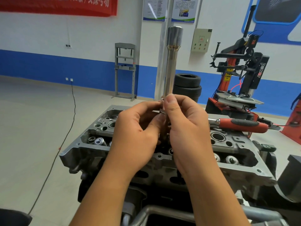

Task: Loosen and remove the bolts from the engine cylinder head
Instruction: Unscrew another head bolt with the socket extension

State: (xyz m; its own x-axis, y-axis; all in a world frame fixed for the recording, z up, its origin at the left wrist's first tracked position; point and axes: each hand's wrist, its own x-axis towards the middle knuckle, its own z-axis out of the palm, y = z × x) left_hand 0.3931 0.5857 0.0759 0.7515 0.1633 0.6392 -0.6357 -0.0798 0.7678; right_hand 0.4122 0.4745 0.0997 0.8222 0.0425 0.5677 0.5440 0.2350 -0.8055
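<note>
The grey engine cylinder head (pixel 239 168) lies in front of me, with valve springs (pixel 99 141) showing in its left end. Above its middle I hold a long shiny socket tool (pixel 171 67) upright, its wide end at the top. My left hand (pixel 138 132) and my right hand (pixel 184 126) both pinch the tool's lower end with fingers and thumbs. The lower tip of the tool and whatever sits under it are hidden behind my fingers. A ratchet with a red and black handle (pixel 242 125) rests on the far right side of the head.
A red and black tyre changer (pixel 241 67) stands behind at the right, next to stacked tyres (pixel 187 86). A grey press frame (pixel 125 69) stands against the blue and white wall. A black cable (pixel 65 136) runs across the floor at the left.
</note>
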